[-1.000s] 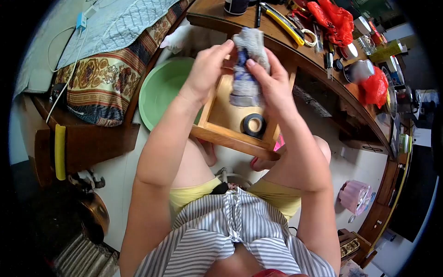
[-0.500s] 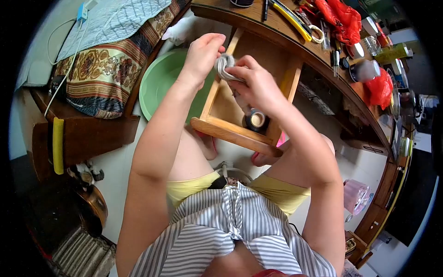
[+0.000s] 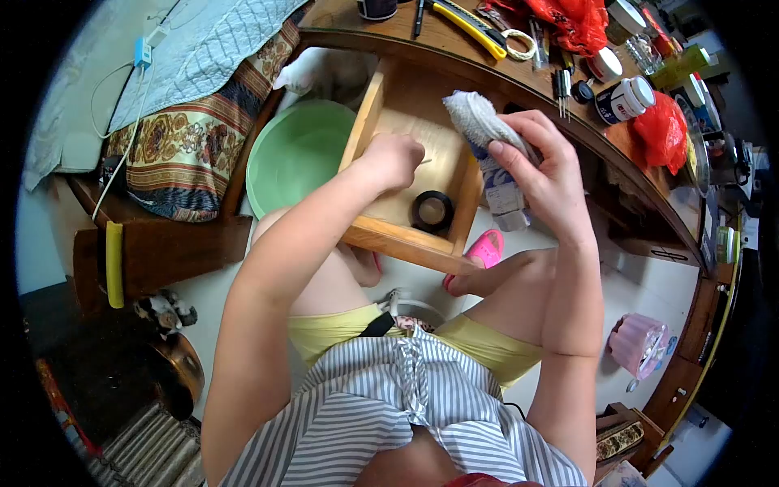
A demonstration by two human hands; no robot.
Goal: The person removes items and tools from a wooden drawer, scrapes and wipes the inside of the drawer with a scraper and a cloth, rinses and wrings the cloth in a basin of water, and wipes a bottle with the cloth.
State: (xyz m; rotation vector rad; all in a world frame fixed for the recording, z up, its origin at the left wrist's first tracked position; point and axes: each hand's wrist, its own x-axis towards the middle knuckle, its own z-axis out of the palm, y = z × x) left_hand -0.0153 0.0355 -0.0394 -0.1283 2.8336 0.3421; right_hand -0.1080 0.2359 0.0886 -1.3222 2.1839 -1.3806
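My right hand (image 3: 552, 174) is closed on a folded grey-white cloth (image 3: 475, 122), held up beyond the right side of the open wooden drawer (image 3: 373, 231). Beneath the cloth hangs a printed blue and white packet (image 3: 505, 199), partly covered by the fingers. Inside the drawer, my left hand (image 3: 393, 161) is closed, with a small pale tip poking out by its fingers; what it belongs to is too small to name. A roll of black tape (image 3: 432, 211) lies at the drawer's front right corner.
A green basin (image 3: 296, 158) stands left of the drawer. On the desk are a yellow utility knife (image 3: 471, 31), a white bottle (image 3: 625, 99) and red plastic bags (image 3: 661, 134). A cat (image 3: 166, 312) is on the floor at left, and a pink bin (image 3: 637, 345) at right.
My hands have moved apart. The right went rightward with the cloth, out past the drawer's side; the left came down into the drawer. The view has shifted slightly.
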